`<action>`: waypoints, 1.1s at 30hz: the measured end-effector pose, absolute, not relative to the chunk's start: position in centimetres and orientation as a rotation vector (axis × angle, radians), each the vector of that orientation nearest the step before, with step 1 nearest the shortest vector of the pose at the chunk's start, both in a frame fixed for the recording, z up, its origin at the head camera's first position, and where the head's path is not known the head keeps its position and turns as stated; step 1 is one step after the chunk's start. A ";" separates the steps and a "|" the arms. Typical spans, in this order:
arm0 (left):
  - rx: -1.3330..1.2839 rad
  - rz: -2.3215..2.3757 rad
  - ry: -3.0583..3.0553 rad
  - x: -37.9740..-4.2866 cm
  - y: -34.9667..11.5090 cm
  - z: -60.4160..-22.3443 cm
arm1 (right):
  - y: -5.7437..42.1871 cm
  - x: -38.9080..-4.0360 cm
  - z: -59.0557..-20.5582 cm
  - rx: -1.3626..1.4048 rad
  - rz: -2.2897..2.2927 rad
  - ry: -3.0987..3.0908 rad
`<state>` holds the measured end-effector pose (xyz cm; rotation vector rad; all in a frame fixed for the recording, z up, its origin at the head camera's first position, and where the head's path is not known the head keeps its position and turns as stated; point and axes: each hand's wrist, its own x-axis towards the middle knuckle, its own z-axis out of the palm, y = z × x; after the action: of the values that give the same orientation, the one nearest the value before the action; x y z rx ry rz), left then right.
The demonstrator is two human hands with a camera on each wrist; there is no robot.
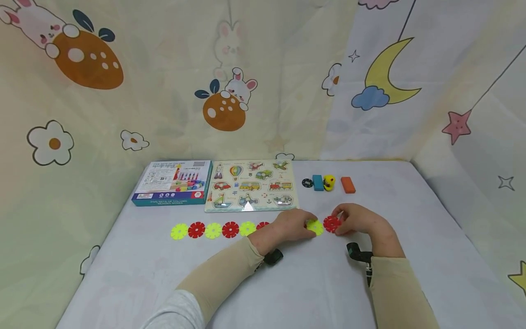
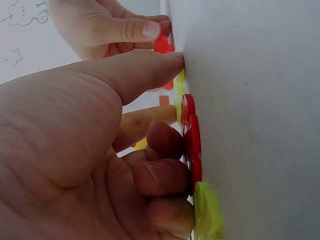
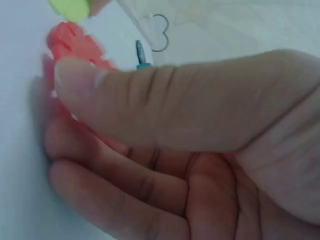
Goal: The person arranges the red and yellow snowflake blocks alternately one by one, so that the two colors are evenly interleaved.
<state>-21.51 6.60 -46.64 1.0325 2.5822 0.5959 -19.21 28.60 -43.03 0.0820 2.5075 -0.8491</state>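
On the white table, flower-shaped plastic discs lie in a row, yellow-green and red by turns; a yellow-green disc [image 1: 179, 231] is at its left end. My left hand [image 1: 289, 225] holds a yellow-green disc [image 1: 315, 227] by its edges between thumb and index finger, flat on the table. Its other fingers are curled above a red disc [image 2: 195, 145] in the left wrist view. Just to the right, my right hand [image 1: 361, 221] pinches a red disc [image 1: 331, 224], which looks slightly tilted in the right wrist view. My left forearm and hand hide part of the row.
Behind the row lie a boxed set [image 1: 172, 183] and a picture puzzle board [image 1: 252, 185]. Farther right are a black round piece [image 1: 307, 183], a blue block [image 1: 318, 183], a yellow duck [image 1: 329, 183] and an orange block [image 1: 348, 185]. Printed cloth walls surround the table.
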 end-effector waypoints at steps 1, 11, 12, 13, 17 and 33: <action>1.030 0.592 2.582 -21.5 6.6 -46.6 | 28.5 -19.3 -43.1 0.083 -0.843 2.507; 1.005 0.578 2.579 -21.5 6.6 -46.5 | 28.2 -19.3 -42.9 0.147 -0.789 2.496; 1.005 0.583 2.578 -21.5 6.6 -46.5 | 28.1 -19.2 -42.9 0.152 -0.790 2.495; 1.005 0.588 2.577 -21.5 6.6 -46.6 | 28.1 -19.1 -42.8 0.150 -0.787 2.496; 1.020 0.595 2.581 -21.5 6.7 -46.7 | 27.9 -18.9 -42.6 0.145 -0.758 2.509; 1.053 0.566 2.594 -21.4 6.8 -46.5 | 26.8 -18.7 -42.4 0.159 -0.571 2.562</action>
<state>-21.38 6.83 -46.53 1.0526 2.5942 0.5661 -18.73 26.84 -42.43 0.1589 2.5621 -0.5710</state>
